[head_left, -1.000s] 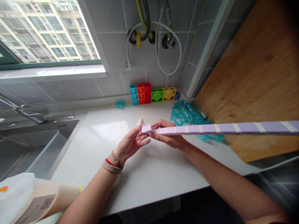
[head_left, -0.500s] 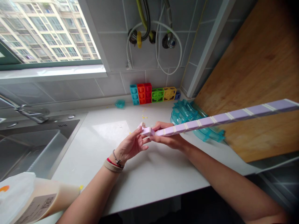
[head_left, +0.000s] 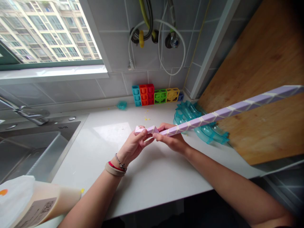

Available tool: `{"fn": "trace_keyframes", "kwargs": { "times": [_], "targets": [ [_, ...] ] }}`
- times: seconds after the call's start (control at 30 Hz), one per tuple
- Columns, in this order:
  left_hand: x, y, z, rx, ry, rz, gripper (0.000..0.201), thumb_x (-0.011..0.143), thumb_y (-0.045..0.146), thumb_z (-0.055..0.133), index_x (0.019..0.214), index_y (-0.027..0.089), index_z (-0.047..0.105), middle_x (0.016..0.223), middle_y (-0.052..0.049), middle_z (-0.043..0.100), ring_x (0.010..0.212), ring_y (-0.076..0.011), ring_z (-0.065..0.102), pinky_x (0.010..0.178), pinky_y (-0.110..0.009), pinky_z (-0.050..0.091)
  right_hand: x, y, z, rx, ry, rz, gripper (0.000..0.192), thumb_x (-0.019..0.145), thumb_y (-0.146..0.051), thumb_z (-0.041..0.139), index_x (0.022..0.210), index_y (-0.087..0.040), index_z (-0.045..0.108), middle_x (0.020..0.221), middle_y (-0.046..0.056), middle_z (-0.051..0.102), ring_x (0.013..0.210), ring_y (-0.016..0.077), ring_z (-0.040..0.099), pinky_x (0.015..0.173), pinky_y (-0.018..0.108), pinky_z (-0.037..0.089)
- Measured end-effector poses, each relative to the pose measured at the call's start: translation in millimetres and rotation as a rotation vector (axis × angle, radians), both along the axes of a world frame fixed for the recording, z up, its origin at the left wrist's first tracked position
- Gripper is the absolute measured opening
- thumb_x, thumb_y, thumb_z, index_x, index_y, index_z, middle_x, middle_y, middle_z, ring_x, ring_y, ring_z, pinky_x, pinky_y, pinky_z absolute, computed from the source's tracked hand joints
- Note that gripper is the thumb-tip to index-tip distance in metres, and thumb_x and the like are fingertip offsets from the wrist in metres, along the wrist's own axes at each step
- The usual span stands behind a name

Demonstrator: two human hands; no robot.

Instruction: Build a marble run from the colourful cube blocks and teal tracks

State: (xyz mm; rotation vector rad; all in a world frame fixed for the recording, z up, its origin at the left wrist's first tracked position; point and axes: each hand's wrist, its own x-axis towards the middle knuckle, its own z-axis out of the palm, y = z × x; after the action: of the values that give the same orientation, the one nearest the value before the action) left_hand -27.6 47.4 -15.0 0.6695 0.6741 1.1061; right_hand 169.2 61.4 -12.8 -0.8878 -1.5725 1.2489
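A long purple-and-white segmented twist toy point(head_left: 228, 109) stretches from the middle of the white counter up and off the right edge of the view. My left hand point(head_left: 133, 145), with bracelets on its wrist, pinches the toy's near end segments point(head_left: 145, 129). My right hand point(head_left: 172, 137) grips the toy just to the right of that, with the thumb on top. Both hands hover a little above the counter point(head_left: 147, 177).
Coloured toy cubes point(head_left: 155, 94) line the tiled back wall. Teal plastic pieces point(head_left: 204, 129) lie by a wooden board point(head_left: 261, 79) at the right. A steel sink point(head_left: 30, 145) with a tap fills the left. A cream bottle point(head_left: 35, 205) stands at the lower left.
The toy's far end has swung upward at the right. The bent end segments at my left hand have been turned flat, in line with the rest.
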Motion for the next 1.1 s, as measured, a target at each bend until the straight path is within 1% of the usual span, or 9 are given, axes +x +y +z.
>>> {"fn": "trace_keyframes", "kwargs": {
  "times": [0.13,0.33,0.4,0.53,0.63,0.7,0.8,1.0,1.1],
  "targets": [
    [9,-2,1.2,0.108,0.075,0.152,0.030,0.079,0.024,0.084,0.083,0.019,0.055,0.088,0.002,0.070,0.095,-0.0163,0.071,0.098,-0.039,0.055,-4,-3,-0.8,0.028,-0.018,-0.085,0.029,0.080,-0.048,0.078,0.081,-0.020,0.069,0.076,0.001,0.069,0.068,0.0159,0.061,0.064,0.029,0.047],
    [15,-7,4.8,0.179,0.201,0.320,0.038,0.073,0.023,0.089,0.085,0.019,0.054,0.092,0.002,0.070,0.092,-0.0157,0.071,0.093,-0.038,0.058,-6,-7,0.2,0.066,-0.032,-0.144,0.032,0.080,-0.050,0.078,0.084,-0.021,0.068,0.079,0.002,0.070,0.071,0.0173,0.063,0.065,0.029,0.050],
    [13,-7,6.4,0.172,0.212,0.294,0.038,0.073,0.028,0.089,0.089,0.019,0.056,0.096,0.000,0.071,0.094,-0.0176,0.072,0.091,-0.039,0.059,-5,-7,1.1,0.083,-0.044,-0.148,0.032,0.080,-0.051,0.078,0.085,-0.021,0.068,0.080,0.002,0.070,0.072,0.0178,0.063,0.066,0.030,0.050],
    [7,-2,7.9,0.086,0.193,0.181,0.040,0.082,0.044,0.081,0.109,0.019,0.065,0.115,-0.009,0.072,0.099,-0.0212,0.071,0.084,-0.037,0.061,-2,-1,1.3,0.168,-0.081,-0.200,0.029,0.082,-0.048,0.077,0.093,-0.022,0.071,0.091,0.004,0.070,0.081,0.0195,0.065,0.075,0.033,0.052],
    [2,1,7.1,0.039,0.231,0.138,0.037,0.084,0.041,0.079,0.110,0.016,0.072,0.122,-0.012,0.070,0.099,-0.0202,0.070,0.081,-0.031,0.061,1,4,0.6,0.243,-0.149,-0.191,0.028,0.085,-0.044,0.075,0.106,-0.025,0.074,0.097,0.005,0.069,0.091,0.0215,0.064,0.082,0.035,0.052],
    [-1,3,6.6,0.031,0.245,0.107,0.034,0.084,0.039,0.080,0.109,0.016,0.073,0.122,-0.012,0.069,0.100,-0.0200,0.069,0.079,-0.030,0.062,3,5,0.6,0.278,-0.183,-0.162,0.028,0.087,-0.042,0.073,0.111,-0.027,0.075,0.093,0.004,0.067,0.088,0.0211,0.062,0.080,0.035,0.051],
    [-6,4,6.0,0.066,0.270,0.057,0.033,0.086,0.038,0.078,0.111,0.018,0.073,0.126,-0.012,0.067,0.105,-0.0212,0.068,0.078,-0.029,0.062,5,7,1.0,0.270,-0.186,-0.139,0.027,0.087,-0.042,0.072,0.109,-0.027,0.077,0.085,0.003,0.064,0.080,0.0196,0.059,0.075,0.035,0.050],
    [-13,6,3.2,0.135,0.304,-0.002,0.031,0.086,0.039,0.078,0.109,0.019,0.072,0.110,-0.009,0.070,0.102,-0.0225,0.070,0.075,-0.030,0.064,9,10,0.3,0.106,-0.056,-0.041,0.030,0.087,-0.046,0.071,0.105,-0.023,0.076,0.090,0.004,0.067,0.082,0.0197,0.062,0.076,0.034,0.052],
    [-15,8,2.2,0.156,0.307,-0.013,0.032,0.085,0.038,0.078,0.110,0.019,0.072,0.105,-0.008,0.070,0.097,-0.0214,0.071,0.074,-0.030,0.065,9,9,0.2,0.116,-0.058,-0.023,0.029,0.087,-0.047,0.072,0.105,-0.024,0.076,0.090,0.003,0.066,0.082,0.0194,0.062,0.076,0.033,0.050]
  ]
}}
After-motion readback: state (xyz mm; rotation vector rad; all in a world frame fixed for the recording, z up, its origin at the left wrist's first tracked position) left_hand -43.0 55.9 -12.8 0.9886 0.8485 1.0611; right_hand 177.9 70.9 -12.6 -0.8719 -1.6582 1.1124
